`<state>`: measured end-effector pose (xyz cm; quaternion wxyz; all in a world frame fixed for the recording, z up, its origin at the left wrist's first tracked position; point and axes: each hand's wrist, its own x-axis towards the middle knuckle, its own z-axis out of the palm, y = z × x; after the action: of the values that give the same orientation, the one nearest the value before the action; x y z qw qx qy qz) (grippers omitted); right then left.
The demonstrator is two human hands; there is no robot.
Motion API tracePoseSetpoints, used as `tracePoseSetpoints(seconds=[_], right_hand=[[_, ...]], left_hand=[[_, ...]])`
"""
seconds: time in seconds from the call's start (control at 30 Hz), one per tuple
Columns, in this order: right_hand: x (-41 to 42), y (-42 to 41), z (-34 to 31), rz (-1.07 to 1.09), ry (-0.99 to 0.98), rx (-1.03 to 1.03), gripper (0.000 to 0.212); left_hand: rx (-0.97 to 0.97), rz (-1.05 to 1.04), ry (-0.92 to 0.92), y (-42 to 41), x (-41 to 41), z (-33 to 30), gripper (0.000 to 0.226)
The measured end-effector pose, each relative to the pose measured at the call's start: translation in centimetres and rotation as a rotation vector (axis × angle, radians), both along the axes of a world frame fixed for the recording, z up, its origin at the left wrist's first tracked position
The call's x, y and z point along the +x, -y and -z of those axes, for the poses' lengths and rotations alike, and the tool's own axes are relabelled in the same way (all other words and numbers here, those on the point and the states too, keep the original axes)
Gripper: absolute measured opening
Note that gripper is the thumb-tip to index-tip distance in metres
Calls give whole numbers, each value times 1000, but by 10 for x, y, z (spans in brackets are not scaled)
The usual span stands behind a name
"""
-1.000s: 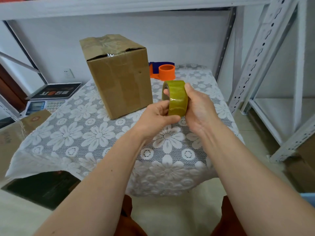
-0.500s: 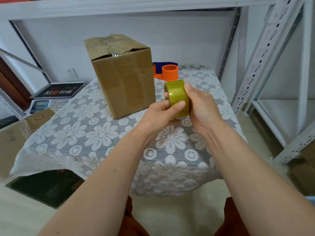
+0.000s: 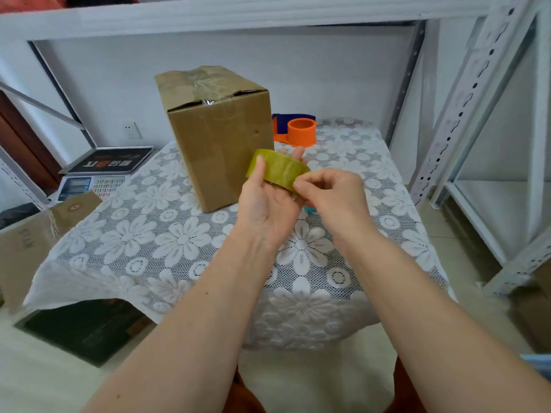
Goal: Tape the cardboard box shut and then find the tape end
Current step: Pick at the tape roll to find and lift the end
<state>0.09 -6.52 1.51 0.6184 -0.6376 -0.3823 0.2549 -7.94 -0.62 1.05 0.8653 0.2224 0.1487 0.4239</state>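
Note:
A brown cardboard box (image 3: pixel 217 135) stands upright on the table's far left part, its top flaps covered with clear tape. In front of it, above the table, my left hand (image 3: pixel 265 204) cradles a yellowish roll of tape (image 3: pixel 278 169), thumb on its outer face and fingers behind it. My right hand (image 3: pixel 328 193) is at the roll's right side, with curled fingertips pinching at its outer surface. Whether a loose tape end is lifted is hidden by the fingers.
The table carries a white lace floral cloth (image 3: pixel 179 242). An orange tape dispenser (image 3: pixel 298 131) sits behind the box. A weighing scale (image 3: pixel 101 171) and a tilted cardboard piece (image 3: pixel 32 242) are at the left. Grey metal shelving (image 3: pixel 465 93) rises at the right.
The roll has turned from standing edge-on to lying nearly sideways in my left hand. My right hand let go of the roll's back and now picks at its outer face.

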Motion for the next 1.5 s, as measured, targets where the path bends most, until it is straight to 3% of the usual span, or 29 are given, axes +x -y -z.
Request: tracePoseSetpoints(seconds=[0.2,0.4,0.7,0.87,1.13,1.5], right_hand=[[-8,0,1,81,-27,24,12],[-9,-2,5,137,-100,21,14],[-11,-3,6,64,-80,1,20],[-7,-5,9,27,-65,19,33],[-7,-7,12,45,-15,68,4],[-11,-8,11,111,-76,57,15]], left_hand=[[109,-51,-43,2,9,3,44],[272,-153,-221,6,20,13,40],[262,-124,-258,10,17,11,41],[226,-94,-220,11,15,9,44],[159,-73,-125,7,10,7,46],[237,-133,-250,11,15,11,44]])
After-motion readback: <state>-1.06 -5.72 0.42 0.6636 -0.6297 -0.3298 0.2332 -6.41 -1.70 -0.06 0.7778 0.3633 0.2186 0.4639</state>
